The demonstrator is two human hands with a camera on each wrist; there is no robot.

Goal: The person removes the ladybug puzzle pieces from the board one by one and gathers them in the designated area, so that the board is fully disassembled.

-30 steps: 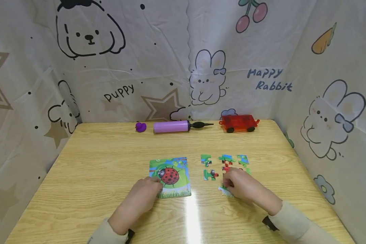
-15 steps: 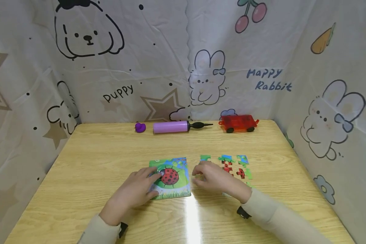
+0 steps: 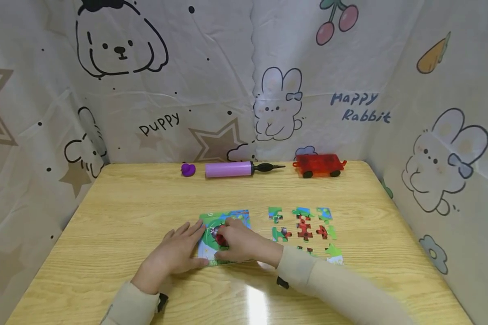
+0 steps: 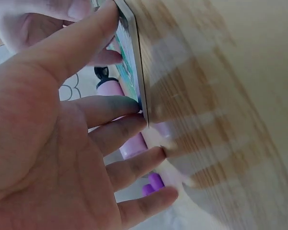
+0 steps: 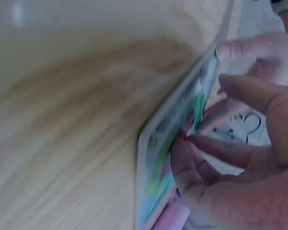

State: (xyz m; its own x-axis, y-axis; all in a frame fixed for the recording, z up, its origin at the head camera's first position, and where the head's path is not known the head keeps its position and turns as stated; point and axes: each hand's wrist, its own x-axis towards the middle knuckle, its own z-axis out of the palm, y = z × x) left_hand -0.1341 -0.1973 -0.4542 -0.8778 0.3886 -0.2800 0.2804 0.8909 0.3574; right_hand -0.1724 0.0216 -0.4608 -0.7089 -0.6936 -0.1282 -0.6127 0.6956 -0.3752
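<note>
In the head view a square puzzle board (image 3: 244,217) with a ladybug picture lies on the table. My left hand (image 3: 172,253) rests along its left side with fingers spread; the left wrist view shows the thumb and index fingertip right at the board's edge (image 4: 139,72). My right hand (image 3: 241,241) reaches over the board and hides part of the ladybug. In the right wrist view its bent fingers (image 5: 183,158) meet the picture by a red patch, thumb held apart; no loose piece shows in them.
Right of the board lie several loose jigsaw pieces, among them a red one (image 3: 304,229) and a green one (image 3: 334,253); the right sleeve overlaps some. Along the back stand a purple duck-like toy (image 3: 188,169), a pink hand pump (image 3: 229,169) and a red toy wagon (image 3: 319,165).
My right hand has moved left from the loose pieces onto the board. My left hand's fingers have spread and shifted off the picture to the board's left edge.
</note>
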